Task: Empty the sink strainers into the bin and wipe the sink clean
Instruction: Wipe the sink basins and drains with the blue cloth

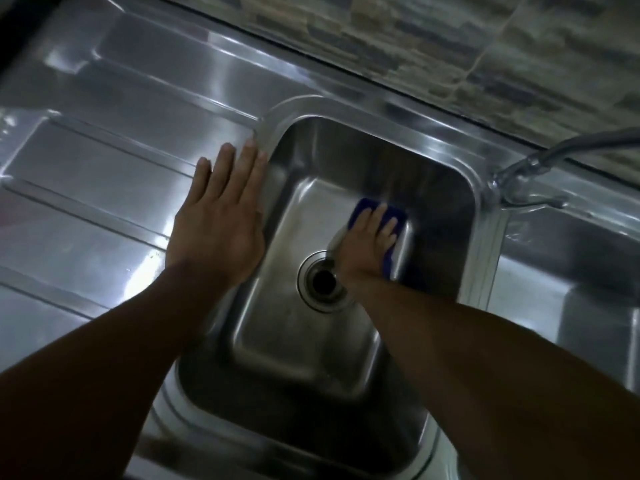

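Head view, left to right. The ribbed steel drainboard (104,161) is shown at left. The left hand (218,226) is laid flat on it, fingers straight and close together, holding nothing, with the fingertips touching the raised rim of the sink. The sink basin (298,344) is seen at centre, with the round drain (323,280), dark in its middle, set in the floor. Just right of the drain, the right hand (369,247) is pressed with fingers extended and slightly spread on a blue cloth (363,207), which lies on the basin floor near the far right corner. A tap (519,174), a second basin (554,289) and a tiled wall (450,46) are visible at right.
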### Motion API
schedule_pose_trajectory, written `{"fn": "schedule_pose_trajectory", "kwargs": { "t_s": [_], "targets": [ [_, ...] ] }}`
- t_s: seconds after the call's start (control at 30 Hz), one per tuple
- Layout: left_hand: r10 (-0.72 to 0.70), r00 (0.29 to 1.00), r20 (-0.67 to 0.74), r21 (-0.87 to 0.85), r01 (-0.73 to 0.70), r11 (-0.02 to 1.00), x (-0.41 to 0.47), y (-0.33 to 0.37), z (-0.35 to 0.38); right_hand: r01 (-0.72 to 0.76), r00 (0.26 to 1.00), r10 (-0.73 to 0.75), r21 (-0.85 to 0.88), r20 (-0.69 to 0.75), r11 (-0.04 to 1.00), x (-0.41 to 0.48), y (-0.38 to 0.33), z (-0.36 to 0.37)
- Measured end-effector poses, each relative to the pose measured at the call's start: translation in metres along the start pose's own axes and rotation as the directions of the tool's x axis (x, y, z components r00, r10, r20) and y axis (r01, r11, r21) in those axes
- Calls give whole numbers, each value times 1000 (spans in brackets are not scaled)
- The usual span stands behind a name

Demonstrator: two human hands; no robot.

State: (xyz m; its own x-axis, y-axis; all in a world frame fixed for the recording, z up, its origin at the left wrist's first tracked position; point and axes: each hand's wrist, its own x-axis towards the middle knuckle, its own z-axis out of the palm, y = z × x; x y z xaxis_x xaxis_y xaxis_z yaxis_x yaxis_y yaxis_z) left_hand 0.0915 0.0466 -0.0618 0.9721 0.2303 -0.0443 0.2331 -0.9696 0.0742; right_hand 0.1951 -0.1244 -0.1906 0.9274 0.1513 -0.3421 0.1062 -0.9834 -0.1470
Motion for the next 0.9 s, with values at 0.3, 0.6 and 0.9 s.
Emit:
{"fn": "schedule_pose_trajectory", "kwargs": {
  "t_s": [0.3,0.6,0.9],
  "targets": [
    [18,999,-33,-19,-19,1000,1,-4,5,484,875,-483,-76,44,871,20,-2,7],
    [23,999,-23,-11,-23,1000,1,-3,5,-73,988,78,-39,135,997,-51,40,19],
    [51,998,22,-126,-48,991,-11,-10,-15,-35,974,41,-32,225,999,-92,46,40]
  ]
}}
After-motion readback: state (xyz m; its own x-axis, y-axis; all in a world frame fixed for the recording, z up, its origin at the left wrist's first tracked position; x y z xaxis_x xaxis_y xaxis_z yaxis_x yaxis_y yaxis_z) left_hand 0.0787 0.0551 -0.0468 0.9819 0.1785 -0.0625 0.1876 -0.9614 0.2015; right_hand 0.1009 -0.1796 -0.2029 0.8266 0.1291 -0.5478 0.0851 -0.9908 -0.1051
